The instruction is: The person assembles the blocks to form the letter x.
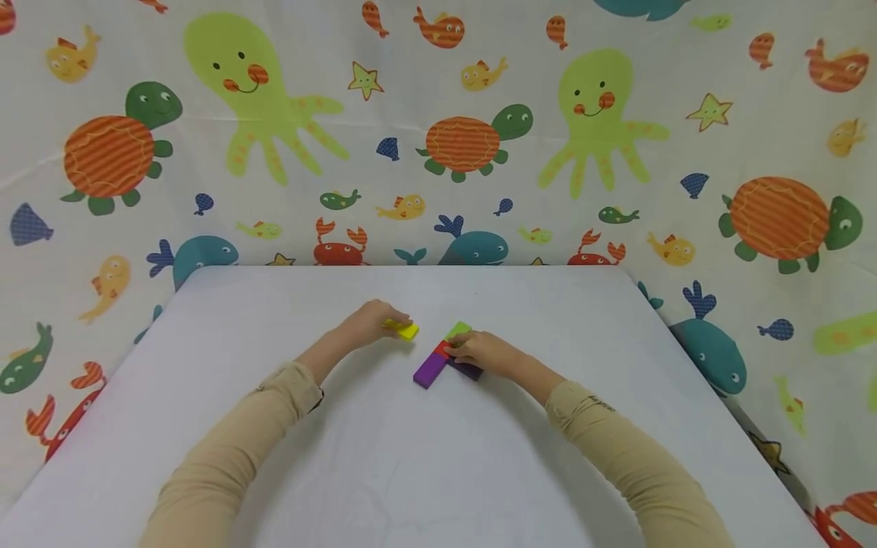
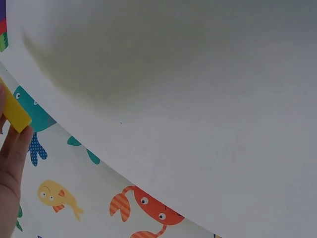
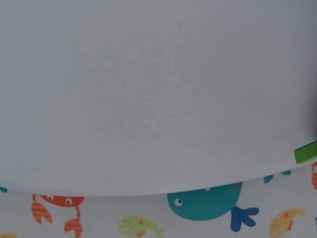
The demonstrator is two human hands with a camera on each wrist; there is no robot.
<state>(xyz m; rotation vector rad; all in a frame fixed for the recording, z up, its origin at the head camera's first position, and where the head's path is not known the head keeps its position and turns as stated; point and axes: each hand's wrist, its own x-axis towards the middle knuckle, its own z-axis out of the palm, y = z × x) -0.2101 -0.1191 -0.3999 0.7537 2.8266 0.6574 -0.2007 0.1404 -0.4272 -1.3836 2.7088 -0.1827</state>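
My left hand (image 1: 372,323) pinches a yellow block (image 1: 408,332) at the left of the blocks on the white table; it also shows at the left edge of the left wrist view, between thumb and fingers. My right hand (image 1: 488,353) has its fingertips on a small red block (image 1: 442,348). Around that red block lie a purple block (image 1: 429,371) toward me, a light green block (image 1: 458,330) on the far side, and a dark block (image 1: 465,369) under the right hand, partly hidden. In the right wrist view only the green block's end (image 3: 306,153) appears.
A white table (image 1: 384,472) spreads under both arms. Behind its far edge and along its sides hangs a white cloth (image 1: 404,167) printed with sea animals.
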